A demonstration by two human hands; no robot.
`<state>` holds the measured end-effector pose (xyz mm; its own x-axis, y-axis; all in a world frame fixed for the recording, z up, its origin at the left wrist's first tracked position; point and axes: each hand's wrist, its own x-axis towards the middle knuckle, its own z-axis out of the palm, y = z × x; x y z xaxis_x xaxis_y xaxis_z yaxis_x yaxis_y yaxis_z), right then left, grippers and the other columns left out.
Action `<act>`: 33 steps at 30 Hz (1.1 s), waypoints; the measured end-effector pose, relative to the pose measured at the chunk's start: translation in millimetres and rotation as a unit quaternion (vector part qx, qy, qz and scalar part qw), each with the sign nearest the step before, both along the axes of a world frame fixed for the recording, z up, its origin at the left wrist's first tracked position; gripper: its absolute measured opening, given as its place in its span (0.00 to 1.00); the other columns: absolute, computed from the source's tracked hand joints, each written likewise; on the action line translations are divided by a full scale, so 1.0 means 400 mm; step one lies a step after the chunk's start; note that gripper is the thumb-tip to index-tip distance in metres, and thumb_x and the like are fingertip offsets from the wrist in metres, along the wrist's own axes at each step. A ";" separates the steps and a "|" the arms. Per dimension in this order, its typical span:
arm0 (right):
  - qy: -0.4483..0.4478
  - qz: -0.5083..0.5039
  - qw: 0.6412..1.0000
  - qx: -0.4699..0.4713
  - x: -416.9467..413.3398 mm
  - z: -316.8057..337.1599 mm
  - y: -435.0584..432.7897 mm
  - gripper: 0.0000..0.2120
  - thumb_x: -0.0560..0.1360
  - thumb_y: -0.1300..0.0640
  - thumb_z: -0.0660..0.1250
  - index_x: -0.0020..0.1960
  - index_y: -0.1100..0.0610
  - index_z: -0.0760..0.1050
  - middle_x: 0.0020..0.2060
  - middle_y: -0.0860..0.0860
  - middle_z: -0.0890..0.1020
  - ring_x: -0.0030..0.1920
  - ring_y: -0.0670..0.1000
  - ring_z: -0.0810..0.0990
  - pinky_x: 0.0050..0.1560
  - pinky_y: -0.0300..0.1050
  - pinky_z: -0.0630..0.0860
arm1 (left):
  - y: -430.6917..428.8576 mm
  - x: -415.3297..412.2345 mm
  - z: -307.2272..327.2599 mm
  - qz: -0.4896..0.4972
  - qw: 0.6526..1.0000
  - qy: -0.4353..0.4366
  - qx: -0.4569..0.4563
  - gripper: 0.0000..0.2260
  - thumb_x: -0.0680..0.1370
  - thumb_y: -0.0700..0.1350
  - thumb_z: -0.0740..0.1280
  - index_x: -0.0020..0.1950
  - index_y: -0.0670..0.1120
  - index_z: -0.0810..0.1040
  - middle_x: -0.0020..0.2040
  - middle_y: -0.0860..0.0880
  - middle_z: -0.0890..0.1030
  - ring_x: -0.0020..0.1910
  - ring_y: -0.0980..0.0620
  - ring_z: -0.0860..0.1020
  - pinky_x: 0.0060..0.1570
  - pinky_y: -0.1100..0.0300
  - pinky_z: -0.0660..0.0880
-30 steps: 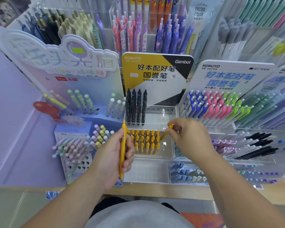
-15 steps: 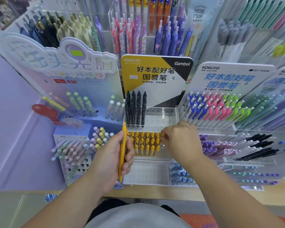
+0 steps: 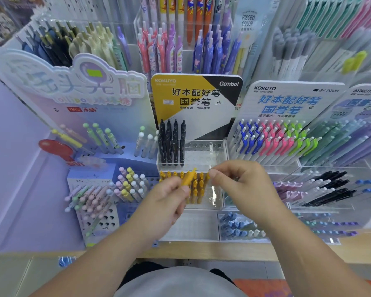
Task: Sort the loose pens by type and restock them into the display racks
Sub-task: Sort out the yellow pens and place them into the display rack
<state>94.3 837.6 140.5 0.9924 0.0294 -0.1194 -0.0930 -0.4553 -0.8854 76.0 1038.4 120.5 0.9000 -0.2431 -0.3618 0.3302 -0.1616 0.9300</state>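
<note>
My left hand (image 3: 165, 202) grips a yellow pen (image 3: 189, 177), tilted with its top pointing up and right. It is held just in front of the clear tiered rack (image 3: 215, 203) under the yellow-and-black Kokuyo sign. That rack's middle tier holds several matching yellow pens (image 3: 198, 185), and its top tier holds black pens (image 3: 171, 142) beside bare holes. My right hand (image 3: 244, 185) hovers right of the pen's top with curled fingers, thumb and forefinger close together and nothing between them.
A purple perforated stand (image 3: 99, 219) with pastel ball-topped pens stands to the left. To the right are racks of blue, pink and green clip pens (image 3: 272, 140) and of black and lilac pens (image 3: 321, 187). Taller pen displays fill the back. A wooden shelf edge (image 3: 201, 251) runs below.
My right hand set its yellow pen into the middle tier, let go and drew back. My left hand rose and tipped its pen toward the right hand.
</note>
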 end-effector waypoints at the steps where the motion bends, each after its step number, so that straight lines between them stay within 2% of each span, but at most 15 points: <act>1: 0.017 0.004 0.999 0.033 -0.009 0.009 0.003 0.06 0.74 0.51 0.73 0.40 0.50 0.84 0.33 0.49 0.84 0.33 0.45 0.78 0.36 0.39 0.74 | -0.014 0.000 -0.003 -0.023 0.999 -0.024 0.018 0.10 0.83 0.44 0.61 0.44 0.40 0.72 0.32 0.47 0.69 0.28 0.54 0.66 0.28 0.64 0.63; 4: 0.024 -0.001 0.998 0.058 -0.028 0.013 0.016 0.07 0.73 0.52 0.75 0.39 0.54 0.84 0.31 0.53 0.83 0.29 0.45 0.74 0.33 0.40 0.70 | -0.051 0.002 -0.012 -0.069 0.991 -0.102 0.054 0.06 0.81 0.47 0.65 0.46 0.46 0.76 0.32 0.46 0.72 0.30 0.52 0.68 0.29 0.57 0.67; 6: 0.023 -0.021 0.996 0.079 -0.035 0.006 0.015 0.06 0.73 0.55 0.75 0.40 0.55 0.84 0.31 0.52 0.84 0.30 0.47 0.77 0.35 0.45 0.74 | -0.067 0.003 -0.018 -0.063 0.986 -0.135 0.069 0.05 0.80 0.51 0.67 0.46 0.51 0.77 0.37 0.43 0.77 0.34 0.43 0.73 0.32 0.48 0.73; 8: 0.022 -0.024 0.994 0.100 -0.039 0.001 0.008 0.04 0.74 0.56 0.74 0.42 0.55 0.84 0.33 0.51 0.85 0.34 0.50 0.82 0.40 0.49 0.78 | -0.079 0.005 -0.018 -0.053 0.982 -0.162 0.087 0.08 0.77 0.55 0.68 0.45 0.51 0.76 0.37 0.43 0.78 0.35 0.40 0.75 0.34 0.43 0.76; 9: 0.022 -0.023 0.994 0.106 -0.041 0.000 0.004 0.03 0.75 0.56 0.74 0.43 0.54 0.84 0.34 0.51 0.86 0.36 0.51 0.82 0.43 0.50 0.79 | -0.083 0.005 -0.021 -0.052 0.978 -0.177 0.098 0.08 0.77 0.54 0.69 0.44 0.51 0.76 0.36 0.44 0.77 0.35 0.41 0.75 0.34 0.43 0.76; 11: 0.017 -0.025 0.994 0.101 -0.040 0.000 -0.004 0.02 0.75 0.57 0.73 0.45 0.52 0.84 0.36 0.53 0.85 0.39 0.57 0.82 0.45 0.54 0.79 | -0.082 0.012 -0.026 -0.057 0.963 -0.221 0.143 0.07 0.76 0.53 0.71 0.43 0.52 0.76 0.35 0.50 0.77 0.34 0.50 0.75 0.36 0.49 0.75; 12: 0.010 -0.032 0.995 0.090 -0.037 0.001 -0.012 0.02 0.76 0.57 0.72 0.46 0.51 0.84 0.37 0.53 0.85 0.41 0.58 0.82 0.46 0.55 0.78 | -0.076 0.017 -0.027 -0.064 0.948 -0.250 0.184 0.07 0.75 0.55 0.71 0.45 0.54 0.77 0.38 0.54 0.77 0.38 0.54 0.75 0.39 0.54 0.74; 14: -0.014 -0.041 0.996 0.073 -0.028 0.011 -0.037 0.04 0.77 0.57 0.70 0.48 0.49 0.82 0.37 0.51 0.84 0.40 0.56 0.81 0.45 0.52 0.78 | -0.052 0.032 -0.037 -0.079 0.905 -0.314 0.275 0.13 0.74 0.61 0.67 0.52 0.55 0.78 0.47 0.59 0.77 0.48 0.59 0.73 0.48 0.64 0.70; 15: -0.031 -0.041 0.996 0.067 -0.022 0.018 -0.053 0.05 0.77 0.58 0.70 0.49 0.49 0.82 0.36 0.48 0.83 0.37 0.52 0.79 0.42 0.47 0.77 | -0.035 0.041 -0.047 -0.084 0.881 -0.341 0.316 0.17 0.74 0.62 0.65 0.56 0.54 0.78 0.52 0.59 0.77 0.53 0.59 0.71 0.51 0.64 0.68; 17: -0.070 -0.035 0.996 0.035 -0.010 0.030 -0.081 0.06 0.77 0.58 0.69 0.50 0.48 0.81 0.34 0.43 0.80 0.33 0.42 0.75 0.38 0.36 0.74 | -0.001 0.055 -0.074 -0.090 0.835 -0.379 0.389 0.21 0.75 0.61 0.63 0.62 0.51 0.77 0.58 0.55 0.76 0.58 0.55 0.71 0.55 0.59 0.67; 21: -0.122 -0.016 0.989 -0.087 0.011 0.023 -0.092 0.06 0.76 0.57 0.71 0.51 0.48 0.80 0.35 0.41 0.80 0.39 0.41 0.78 0.38 0.29 0.72 | 0.037 0.063 -0.122 -0.090 0.778 -0.396 0.479 0.24 0.77 0.60 0.61 0.68 0.47 0.75 0.63 0.49 0.76 0.60 0.46 0.73 0.57 0.48 0.71; 23: -0.135 0.007 0.980 -0.146 0.016 0.004 -0.080 0.07 0.75 0.55 0.72 0.53 0.48 0.81 0.37 0.38 0.80 0.41 0.40 0.79 0.41 0.30 0.72 | 0.042 0.060 -0.136 -0.098 0.765 -0.397 0.498 0.26 0.77 0.60 0.59 0.69 0.46 0.74 0.64 0.49 0.76 0.61 0.46 0.73 0.56 0.47 0.72; 24: -0.142 0.021 0.974 -0.176 0.018 -0.009 -0.073 0.08 0.75 0.55 0.72 0.54 0.49 0.82 0.37 0.37 0.79 0.41 0.41 0.79 0.42 0.33 0.73 | 0.044 0.058 -0.141 -0.101 0.761 -0.399 0.501 0.26 0.77 0.60 0.59 0.70 0.46 0.74 0.64 0.49 0.76 0.61 0.45 0.73 0.57 0.47 0.71; 27: -0.182 0.068 0.947 -0.256 0.016 -0.050 -0.052 0.10 0.74 0.56 0.74 0.55 0.52 0.83 0.39 0.43 0.82 0.44 0.50 0.79 0.45 0.45 0.76 | 0.049 0.056 -0.150 -0.099 0.759 -0.406 0.499 0.27 0.78 0.59 0.59 0.72 0.45 0.73 0.65 0.49 0.76 0.62 0.45 0.72 0.59 0.48 0.70; 33: -0.217 0.093 0.926 -0.294 0.025 -0.089 -0.043 0.11 0.72 0.59 0.75 0.54 0.55 0.83 0.41 0.49 0.84 0.43 0.54 0.81 0.45 0.46 0.75 | 0.044 0.056 -0.145 -0.092 0.773 -0.392 0.490 0.26 0.78 0.58 0.59 0.71 0.45 0.73 0.65 0.50 0.76 0.62 0.46 0.72 0.59 0.47 0.71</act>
<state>104.4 820.4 104.8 0.9347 0.2614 0.2407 0.3426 -0.8428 -0.4151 98.5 1055.9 62.3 0.9186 -0.3485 0.1862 -0.3858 -0.8927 0.2330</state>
